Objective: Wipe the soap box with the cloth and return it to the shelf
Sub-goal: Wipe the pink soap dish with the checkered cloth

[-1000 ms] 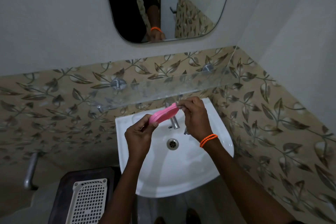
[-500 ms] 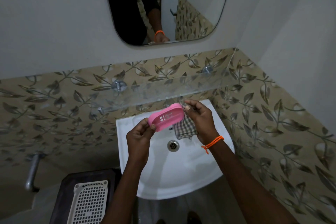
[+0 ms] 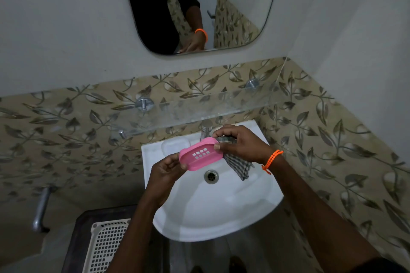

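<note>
Pink plastic formed the soap box [image 3: 200, 154], which was held over the back of the sink [image 3: 221, 210], its open hollow and drain slots turned towards the camera. It was tilted, with its 2 o'clock end raised. The lower 8 o'clock end was pinched by the left hand [image 3: 165, 174], thumb on the near rim and fingers curled behind. The upper 2 o'clock end was gripped by the right hand [image 3: 240, 144], the thumb pressed on the rim and the remaining fingers bunched together over the far edge. A checked cloth [image 3: 238, 165] was kept under the same right hand, one part tucked behind the box and the rest hung loose at 4 o'clock of the box, above the basin. Whether the cloth was pressed against the back of the box could not be told. An orange band [image 3: 271, 159] was worn on the right wrist. The drain [image 3: 211, 176] lay just at 5 o'clock of the box. The tap [image 3: 206, 132] was seen at 12 o'clock of the box, partly hidden by it. A glass shelf [image 3: 199, 109] was fixed on the leaf-patterned tiles above the sink, at 12 o'clock of the hands, well apart from the box. A mirror [image 3: 199, 6] was mounted higher on the wall.
</note>
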